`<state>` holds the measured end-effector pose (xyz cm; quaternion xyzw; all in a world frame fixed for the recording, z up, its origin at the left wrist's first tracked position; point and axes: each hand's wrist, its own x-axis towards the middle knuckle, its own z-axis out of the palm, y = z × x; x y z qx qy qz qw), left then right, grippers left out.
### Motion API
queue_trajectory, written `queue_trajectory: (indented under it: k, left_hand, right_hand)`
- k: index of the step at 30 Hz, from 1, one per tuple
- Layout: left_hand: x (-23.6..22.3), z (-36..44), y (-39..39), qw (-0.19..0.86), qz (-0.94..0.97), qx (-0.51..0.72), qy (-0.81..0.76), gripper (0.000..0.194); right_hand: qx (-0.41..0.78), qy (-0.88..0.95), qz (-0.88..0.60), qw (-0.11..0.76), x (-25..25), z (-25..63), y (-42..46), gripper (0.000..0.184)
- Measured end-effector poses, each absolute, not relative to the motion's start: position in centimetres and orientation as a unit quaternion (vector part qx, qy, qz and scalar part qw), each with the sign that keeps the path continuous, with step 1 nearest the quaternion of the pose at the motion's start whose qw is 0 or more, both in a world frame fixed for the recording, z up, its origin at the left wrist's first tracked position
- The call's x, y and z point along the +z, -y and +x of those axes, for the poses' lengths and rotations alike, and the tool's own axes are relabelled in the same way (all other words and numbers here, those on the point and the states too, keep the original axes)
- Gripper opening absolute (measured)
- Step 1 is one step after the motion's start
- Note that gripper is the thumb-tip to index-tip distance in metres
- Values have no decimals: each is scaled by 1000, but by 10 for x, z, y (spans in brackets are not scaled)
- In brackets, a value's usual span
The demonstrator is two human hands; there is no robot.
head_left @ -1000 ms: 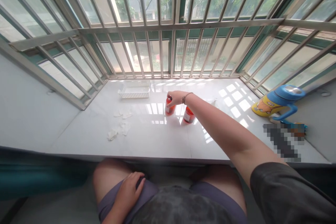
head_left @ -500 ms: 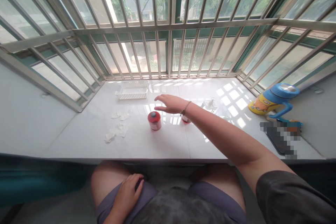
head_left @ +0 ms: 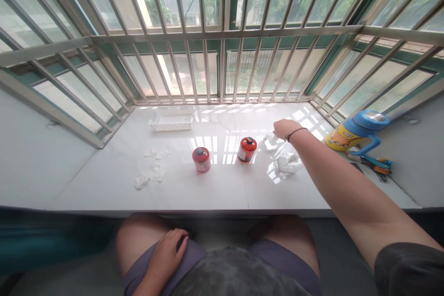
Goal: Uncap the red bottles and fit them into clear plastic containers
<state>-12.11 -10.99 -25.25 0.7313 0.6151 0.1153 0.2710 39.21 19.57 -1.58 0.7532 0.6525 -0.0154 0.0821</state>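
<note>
My right hand (head_left: 285, 128) reaches out at the right of the counter, its curled fingers pinching down at a crumpled white tissue (head_left: 270, 142). The fingertips are partly hidden. Nearer to me lies a clear, crinkled plastic wrapper (head_left: 287, 165) with white in it. To the left of these stands a glossy red canister (head_left: 247, 151) with a dark cap and a pale label. A second red canister (head_left: 201, 161), duller with a grey cap, is upright farther left. My left hand (head_left: 168, 252) lies open on my left thigh, away from the counter.
A white perforated basket (head_left: 171, 122) sits at the back left. White tissue scraps (head_left: 152, 173) are scattered in front of it. At the far right are a blue-and-yellow handled bottle (head_left: 357, 132) and a blue-and-orange tool (head_left: 377, 164). Metal window bars (head_left: 222, 36) close off the back.
My right hand has moved right, from above the left canister to the white tissue, and its extended fingers have curled. The right canister is now uncovered. My left hand stays on the thigh.
</note>
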Motion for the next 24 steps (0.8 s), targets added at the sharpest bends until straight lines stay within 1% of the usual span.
queue_trajectory:
  k: [3, 7, 10, 16, 19, 24]
  left_hand:
    - [-251, -120, 107, 271, 735, 111, -611, 29]
    - [-249, -119, 107, 271, 735, 106, -612, 28]
    - [-249, -118, 108, 273, 735, 103, -612, 28]
    - [-248, -118, 108, 275, 736, 98, -611, 28]
    - [-247, -118, 107, 275, 738, 94, -609, 28]
    - [-242, -116, 106, 277, 738, 83, -609, 30]
  right_hand:
    - [-50, -674, 721, 154, -13, 391, -187, 35]
    - [-72, -724, 661, 181, 0, 380, -168, 26]
    - [-94, -767, 612, 169, 12, 367, -149, 20]
    - [-145, -834, 516, 128, 23, 327, -113, 15]
    - [-150, -861, 477, 97, 16, 300, -99, 17]
    - [-131, -872, 468, 64, -12, 258, -91, 22]
